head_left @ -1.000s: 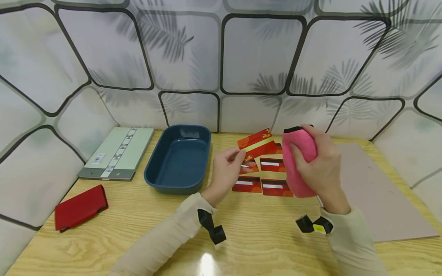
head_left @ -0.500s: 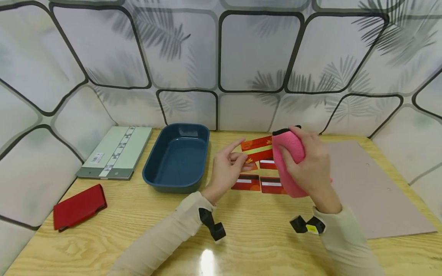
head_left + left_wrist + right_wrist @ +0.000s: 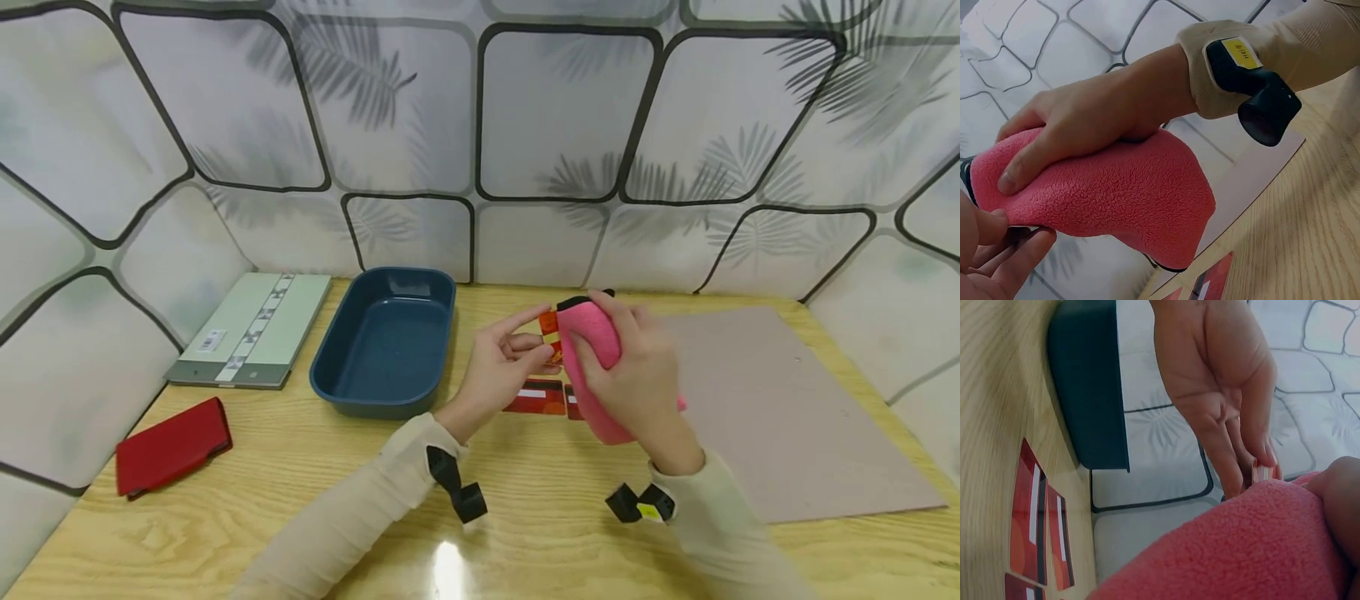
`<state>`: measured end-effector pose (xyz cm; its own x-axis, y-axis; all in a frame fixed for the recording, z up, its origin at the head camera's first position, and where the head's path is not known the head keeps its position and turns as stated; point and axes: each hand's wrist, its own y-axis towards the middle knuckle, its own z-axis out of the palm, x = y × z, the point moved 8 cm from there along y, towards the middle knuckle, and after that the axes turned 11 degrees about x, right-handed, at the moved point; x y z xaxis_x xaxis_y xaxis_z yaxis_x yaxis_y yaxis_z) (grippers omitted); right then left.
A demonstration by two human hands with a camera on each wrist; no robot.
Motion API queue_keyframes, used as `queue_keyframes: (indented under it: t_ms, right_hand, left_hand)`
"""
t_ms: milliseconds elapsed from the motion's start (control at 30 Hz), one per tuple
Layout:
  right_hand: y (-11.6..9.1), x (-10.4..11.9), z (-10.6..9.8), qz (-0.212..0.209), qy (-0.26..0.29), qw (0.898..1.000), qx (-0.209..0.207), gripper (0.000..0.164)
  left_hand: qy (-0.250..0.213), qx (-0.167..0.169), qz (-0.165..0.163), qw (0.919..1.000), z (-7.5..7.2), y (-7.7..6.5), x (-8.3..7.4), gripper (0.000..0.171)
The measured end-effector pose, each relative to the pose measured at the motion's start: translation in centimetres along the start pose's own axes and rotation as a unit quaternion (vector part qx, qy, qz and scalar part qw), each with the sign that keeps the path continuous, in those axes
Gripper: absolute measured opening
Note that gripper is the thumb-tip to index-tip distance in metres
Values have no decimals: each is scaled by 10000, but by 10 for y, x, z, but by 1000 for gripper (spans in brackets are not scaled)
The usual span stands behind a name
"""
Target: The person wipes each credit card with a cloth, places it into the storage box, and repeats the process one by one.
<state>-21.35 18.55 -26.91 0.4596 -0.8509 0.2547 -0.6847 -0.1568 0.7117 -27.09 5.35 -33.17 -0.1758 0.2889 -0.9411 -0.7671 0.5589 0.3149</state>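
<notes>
over a wood-grain table (image 3: 525, 542), a person's left hand (image 3: 491, 371) pinches a red-and-yellow card (image 3: 551, 336) by its left end between thumb and fingers, while the right hand (image 3: 637, 375) grips a folded pink fleecy cloth (image 3: 594, 329) at the card's other end; how far the cloth wraps the card is hidden. the card is held clear of the table, directly to the right of the left hand's pinch, and its yellow band suggests a long axis running sideways into the cloth. the cloth's own length stands crosswise to it, near upright in the head view. the left hand is nearer, right at the card; the right hand is just beyond, with the cloth between. below, loose red cards (image 3: 535, 397) lie flat, dark stripes and white strips showing. a dark blue tray (image 3: 378, 409), a pale green notebook (image 3: 251, 333) and a red wallet (image 3: 174, 446) sit to the left, a pinkish-grey board (image 3: 787, 417) to the right.
</notes>
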Motion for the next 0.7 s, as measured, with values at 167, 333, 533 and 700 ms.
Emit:
queue_keyframes:
  t_ms: [167,333,533,700]
  right_hand:
    - [-2,11,0,-215,166,9996,-11,47]
    - [-4,15,0,-227,268,9994,-18,48]
    - [-2,12,-1,-154,300,9994,96,49]
    - [-1,0,-1,45,221,9995,214,48]
  left_hand:
    - [328,271,-166,9990,3,1,2,56]
    - [567,414,-226,9973,5,0,1,58]
    - [277,369,-249,9986,4,0,0,55]
    - [-72,314,-174,9993,4,1,0,53]
